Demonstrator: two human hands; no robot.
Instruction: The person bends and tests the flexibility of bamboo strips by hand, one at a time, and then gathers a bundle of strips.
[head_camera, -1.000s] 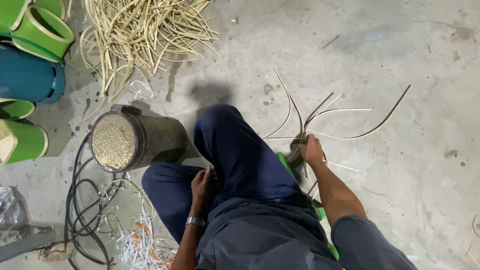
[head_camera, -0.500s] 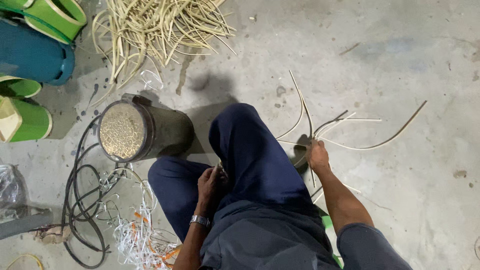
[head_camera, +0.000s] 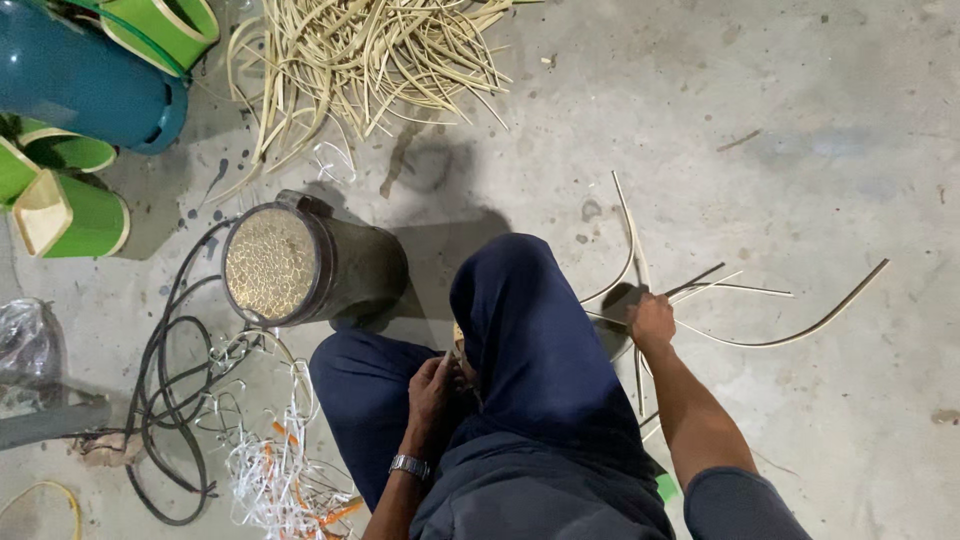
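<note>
Cane strips (head_camera: 640, 290) fanning from clenched right hand (head_camera: 650, 322), left hand (head_camera: 432, 385) grip unclear

One head-worn camera is looking steeply down, close over the person's knees, facing the concrete floor (head_camera: 800, 150).

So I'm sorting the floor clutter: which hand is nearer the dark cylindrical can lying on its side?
Left. The left hand is by the knee, just right of the dark cylindrical can; the right hand is beyond the raised leg, among the cane strips.
</note>
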